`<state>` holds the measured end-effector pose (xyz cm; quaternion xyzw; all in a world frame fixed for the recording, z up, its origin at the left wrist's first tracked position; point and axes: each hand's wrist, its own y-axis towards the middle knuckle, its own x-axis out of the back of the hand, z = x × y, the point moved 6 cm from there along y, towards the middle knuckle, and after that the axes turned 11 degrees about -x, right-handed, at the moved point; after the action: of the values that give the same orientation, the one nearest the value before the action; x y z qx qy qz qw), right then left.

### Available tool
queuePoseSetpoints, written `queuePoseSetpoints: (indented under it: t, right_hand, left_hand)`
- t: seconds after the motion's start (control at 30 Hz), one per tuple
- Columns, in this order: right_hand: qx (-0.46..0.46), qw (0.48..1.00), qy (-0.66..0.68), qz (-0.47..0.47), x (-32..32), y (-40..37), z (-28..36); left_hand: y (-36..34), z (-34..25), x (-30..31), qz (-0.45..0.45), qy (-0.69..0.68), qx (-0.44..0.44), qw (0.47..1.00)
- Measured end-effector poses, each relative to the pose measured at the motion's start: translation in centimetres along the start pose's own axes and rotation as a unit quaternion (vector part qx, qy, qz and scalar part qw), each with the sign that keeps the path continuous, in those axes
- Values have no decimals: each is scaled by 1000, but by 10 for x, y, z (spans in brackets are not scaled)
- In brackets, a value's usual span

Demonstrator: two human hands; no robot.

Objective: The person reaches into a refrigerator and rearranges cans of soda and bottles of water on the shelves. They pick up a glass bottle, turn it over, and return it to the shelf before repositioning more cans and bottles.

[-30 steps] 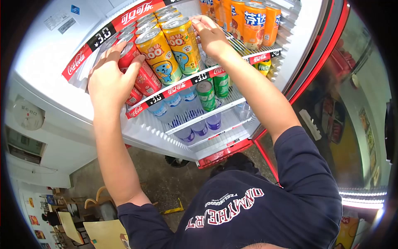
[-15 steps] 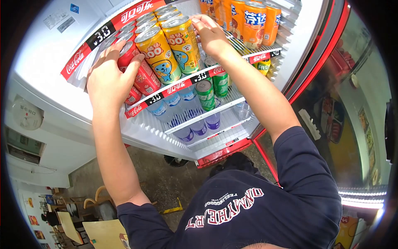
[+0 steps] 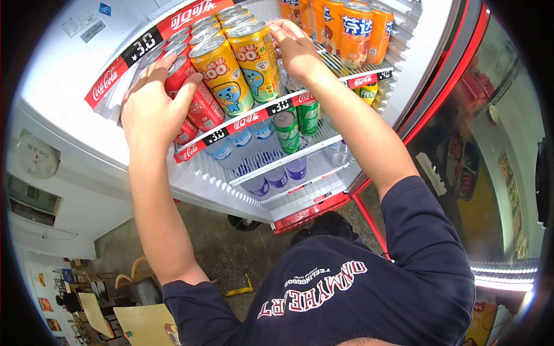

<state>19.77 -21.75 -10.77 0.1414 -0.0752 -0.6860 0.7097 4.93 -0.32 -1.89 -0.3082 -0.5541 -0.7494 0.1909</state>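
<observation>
My left hand point(image 3: 154, 106) is around the front red can point(image 3: 202, 104) at the left of the top shelf, its thumb on the near side and its fingers by the can's top edge. Right of that can, two yellow drink cans point(image 3: 224, 78) stand at the front of their rows. Beside the right one point(image 3: 254, 63), my right hand point(image 3: 295, 49) has its fingers stretched out along its side, close to or touching it. The fingertips' contact is partly hidden. More red and yellow cans stand in rows behind.
Orange cans point(image 3: 355, 34) stand on the right of the shelf. Below the shelf rail point(image 3: 248, 118) are green cans point(image 3: 287, 130) and bottles point(image 3: 231, 150). The open fridge door point(image 3: 461, 69) is at my right. Tables point(image 3: 144, 326) and chairs are at lower left.
Almost nothing differs. Both hands stay where they were at the cans, and the view has shifted very slightly.
</observation>
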Motion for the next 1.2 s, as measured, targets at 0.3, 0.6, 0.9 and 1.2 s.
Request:
queuePoseSetpoints:
  t: [0.3,0.6,0.9,1.2]
  right_hand:
    - [4,1000,-1,0,1,-1,2]
    - [2,1000,1,-1,1,-1,1]
    - [3,1000,3,4,2,-3,4]
    - [22,1000,4,-5,8,14,-14]
  left_hand:
    - [0,0,-1,-3,8,-5,1000]
    - [0,1,-1,-13,7,-12,1000]
    - [-1,1,0,-2,-2,1,1000]
    - [-1,1,-1,-10,-4,0,1000]
